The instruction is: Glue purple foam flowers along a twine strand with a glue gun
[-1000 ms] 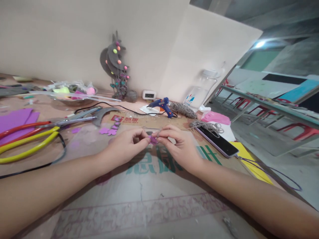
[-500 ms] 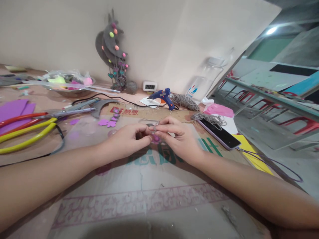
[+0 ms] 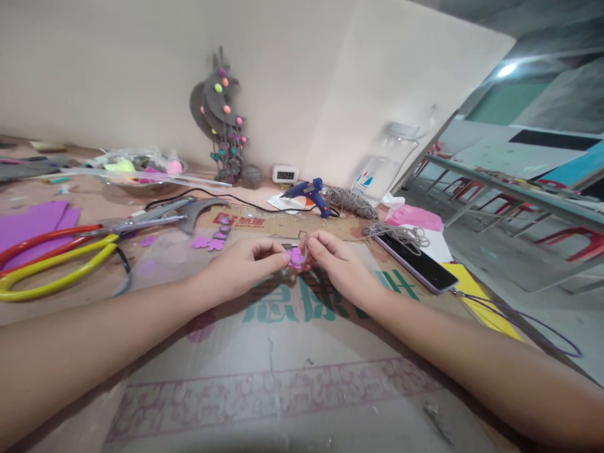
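My left hand (image 3: 250, 264) pinches the left edge of a small purple flower cutout (image 3: 296, 257) between thumb and fingers. My right hand (image 3: 336, 259) is closed at the flower's right side, its fingertips pinching a thin grey string (image 3: 304, 242) that curves over the flower. Both hands are just above the printed cardboard (image 3: 221, 368). Several more purple flower cutouts (image 3: 207, 242) lie on the board beyond my left hand. A blue glue gun (image 3: 311, 194) rests past my fingers, with a grey yarn bundle (image 3: 352, 202) beside it.
Red-handled and yellow-handled cutters (image 3: 61, 251) lie at left by purple foam sheets (image 3: 38, 229). A bowl (image 3: 141, 182) of coloured pieces stands behind. At right are a phone (image 3: 415, 261) and a clear bottle (image 3: 387, 160). A grey moon ornament (image 3: 219, 113) hangs on the wall.
My fingertips have moved slightly apart, so more of the purple flower shows between them. My right hand now draws the string up beside it. The camera view has tilted up a little.
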{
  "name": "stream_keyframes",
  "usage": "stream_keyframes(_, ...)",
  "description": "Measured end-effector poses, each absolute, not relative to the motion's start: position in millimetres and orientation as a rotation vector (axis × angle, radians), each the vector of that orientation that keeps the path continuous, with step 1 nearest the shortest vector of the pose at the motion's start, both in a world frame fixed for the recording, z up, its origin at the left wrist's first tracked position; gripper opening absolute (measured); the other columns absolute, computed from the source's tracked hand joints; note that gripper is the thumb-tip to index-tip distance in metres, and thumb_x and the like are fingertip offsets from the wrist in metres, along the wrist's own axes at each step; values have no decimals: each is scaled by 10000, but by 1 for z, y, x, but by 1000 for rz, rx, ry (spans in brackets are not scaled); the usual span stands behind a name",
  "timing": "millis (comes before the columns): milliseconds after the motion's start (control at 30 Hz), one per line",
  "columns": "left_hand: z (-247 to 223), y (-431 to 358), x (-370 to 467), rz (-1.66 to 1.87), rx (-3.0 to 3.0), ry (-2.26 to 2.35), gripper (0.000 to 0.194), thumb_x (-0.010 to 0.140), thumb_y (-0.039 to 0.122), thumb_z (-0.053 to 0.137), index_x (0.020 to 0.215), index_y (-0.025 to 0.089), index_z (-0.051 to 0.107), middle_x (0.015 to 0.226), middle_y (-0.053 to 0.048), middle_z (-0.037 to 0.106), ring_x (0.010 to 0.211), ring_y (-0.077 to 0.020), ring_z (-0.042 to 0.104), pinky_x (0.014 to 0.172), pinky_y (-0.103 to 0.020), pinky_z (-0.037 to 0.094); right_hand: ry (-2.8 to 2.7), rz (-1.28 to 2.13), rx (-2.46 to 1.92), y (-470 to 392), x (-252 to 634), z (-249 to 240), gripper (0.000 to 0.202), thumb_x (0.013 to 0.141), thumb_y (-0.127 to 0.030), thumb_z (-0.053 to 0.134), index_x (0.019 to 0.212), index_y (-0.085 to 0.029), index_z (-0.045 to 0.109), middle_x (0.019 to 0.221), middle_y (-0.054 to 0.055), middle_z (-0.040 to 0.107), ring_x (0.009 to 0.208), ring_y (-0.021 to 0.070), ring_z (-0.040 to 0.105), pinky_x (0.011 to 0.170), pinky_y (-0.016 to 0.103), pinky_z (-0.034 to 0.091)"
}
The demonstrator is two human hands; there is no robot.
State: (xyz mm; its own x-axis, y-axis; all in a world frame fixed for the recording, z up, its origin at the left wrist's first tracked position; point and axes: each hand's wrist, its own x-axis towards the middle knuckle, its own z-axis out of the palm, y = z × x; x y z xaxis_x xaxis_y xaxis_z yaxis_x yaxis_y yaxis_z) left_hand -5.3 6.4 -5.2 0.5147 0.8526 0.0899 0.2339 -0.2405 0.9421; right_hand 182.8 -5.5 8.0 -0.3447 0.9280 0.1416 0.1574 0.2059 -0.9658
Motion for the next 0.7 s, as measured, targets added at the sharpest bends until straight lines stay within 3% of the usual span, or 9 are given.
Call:
stream_keyframes(100, -5, 6, -5, 781, 1737, 927, 285, 804, 410, 503, 746, 146, 594, 720, -24, 614, 652, -132, 535, 612, -252, 394, -1690, 1201, -1034, -7, 184, 9, 241, 876, -357, 474, 721, -183, 537, 660, -23, 540, 624, 100, 532, 633, 226, 440)
stream_keyframes(333, -2, 4, -4, 800, 1789, 1007, 322, 803, 443, 487, 701, 152, 579, 658, 6, 542, 606, -111, 474, 569, -232, 352, -1671, 1155, -990, -8, 185, 8, 158, 820, -328, 559, 900, -192, 558, 769, -9, 571, 682, 101, 539, 674, 243, 453)
stream_keyframes(700, 1, 1, -2, 716, 1839, 1036, 283, 786, 396, 476, 713, 161, 615, 596, 26, 511, 542, -97, 424, 497, -211, 300, -1778, 974, -1031, -7, 185, 5, 81, 809, -266, 578, 792, -187, 568, 750, -11, 575, 696, 110, 548, 691, 261, 447)
